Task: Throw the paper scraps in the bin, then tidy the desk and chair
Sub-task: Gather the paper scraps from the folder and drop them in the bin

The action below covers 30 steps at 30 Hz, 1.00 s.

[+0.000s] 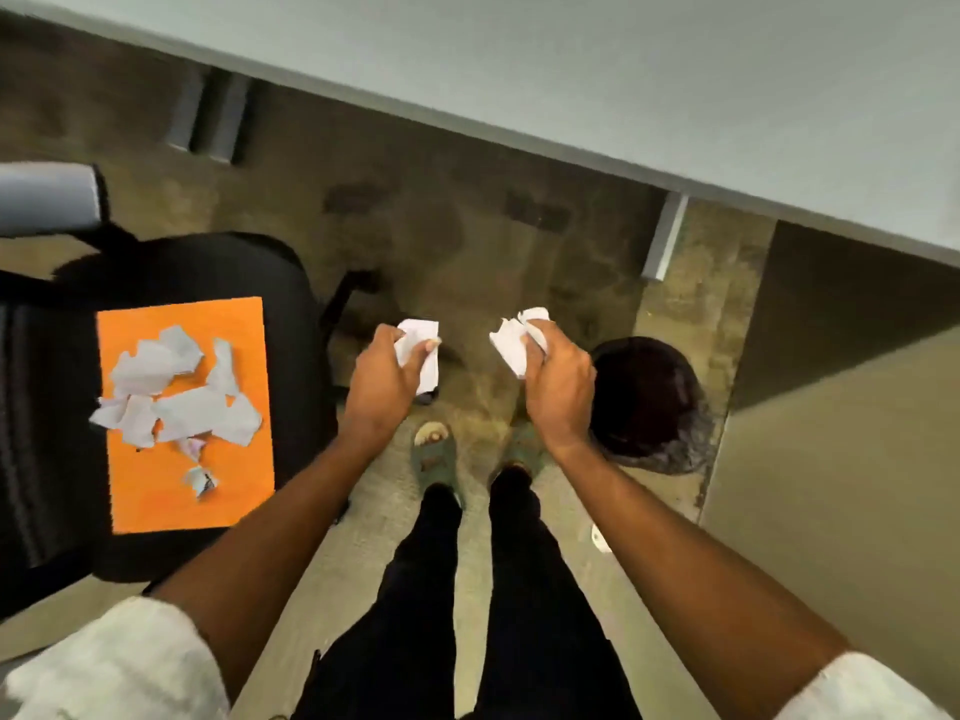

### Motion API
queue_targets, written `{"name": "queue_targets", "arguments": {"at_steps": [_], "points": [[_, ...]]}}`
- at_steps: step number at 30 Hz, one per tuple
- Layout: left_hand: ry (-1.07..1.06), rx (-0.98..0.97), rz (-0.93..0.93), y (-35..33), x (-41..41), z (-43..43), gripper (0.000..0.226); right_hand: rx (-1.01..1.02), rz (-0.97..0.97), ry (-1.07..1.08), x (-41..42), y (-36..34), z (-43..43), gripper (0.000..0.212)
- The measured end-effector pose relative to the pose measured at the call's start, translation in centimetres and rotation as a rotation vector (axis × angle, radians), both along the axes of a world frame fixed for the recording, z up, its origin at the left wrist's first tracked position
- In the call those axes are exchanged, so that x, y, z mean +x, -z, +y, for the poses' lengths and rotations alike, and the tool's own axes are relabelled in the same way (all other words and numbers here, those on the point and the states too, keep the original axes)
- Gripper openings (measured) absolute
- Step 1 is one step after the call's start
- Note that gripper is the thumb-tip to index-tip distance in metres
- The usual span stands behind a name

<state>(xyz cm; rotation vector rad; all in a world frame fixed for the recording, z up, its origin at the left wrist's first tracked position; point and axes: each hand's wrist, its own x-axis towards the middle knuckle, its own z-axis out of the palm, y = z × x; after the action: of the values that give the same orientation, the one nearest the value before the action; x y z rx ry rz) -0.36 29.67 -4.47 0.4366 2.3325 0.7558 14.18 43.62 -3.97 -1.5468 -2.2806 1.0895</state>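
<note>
My left hand (384, 381) is closed on a white paper scrap (423, 350), held over the floor in front of my feet. My right hand (558, 381) grips another white paper scrap (511, 345), just left of the dark round bin (649, 402) with a black liner. Several more torn white scraps (176, 402) lie on an orange sheet (228, 491) on the seat of the black office chair (291, 283) at the left. The grey desk (623, 70) runs across the top of the view.
A small white scrap (601, 538) lies on the floor near my right leg. A desk side panel (841, 407) stands right of the bin. Grey desk legs (664, 236) stand under the desk. My feet in sandals (435, 454) are on the floor.
</note>
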Motion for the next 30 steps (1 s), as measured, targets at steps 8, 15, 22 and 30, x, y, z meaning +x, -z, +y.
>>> {"name": "queue_targets", "arguments": {"at_steps": [8, 15, 22, 30], "points": [[0.449, -0.057, -0.121, 2.1, 10.2, 13.9, 0.061, 0.005, -0.240, 0.339, 13.8, 3.5, 7.3, 0.028], [0.674, -0.169, -0.160, 7.2, 18.8, 21.2, 0.045, -0.094, -0.343, 0.443, 20.1, 9.9, 9.9, 0.031], [0.768, -0.342, -0.176, 14.5, 23.0, 24.0, 0.058, -0.153, -0.338, 0.534, 22.9, 17.2, 10.6, 0.030], [0.999, -0.414, -0.192, 21.8, 24.9, 25.6, 0.066, -0.264, -0.264, 0.557, 25.1, 24.1, 11.4, 0.035]]}}
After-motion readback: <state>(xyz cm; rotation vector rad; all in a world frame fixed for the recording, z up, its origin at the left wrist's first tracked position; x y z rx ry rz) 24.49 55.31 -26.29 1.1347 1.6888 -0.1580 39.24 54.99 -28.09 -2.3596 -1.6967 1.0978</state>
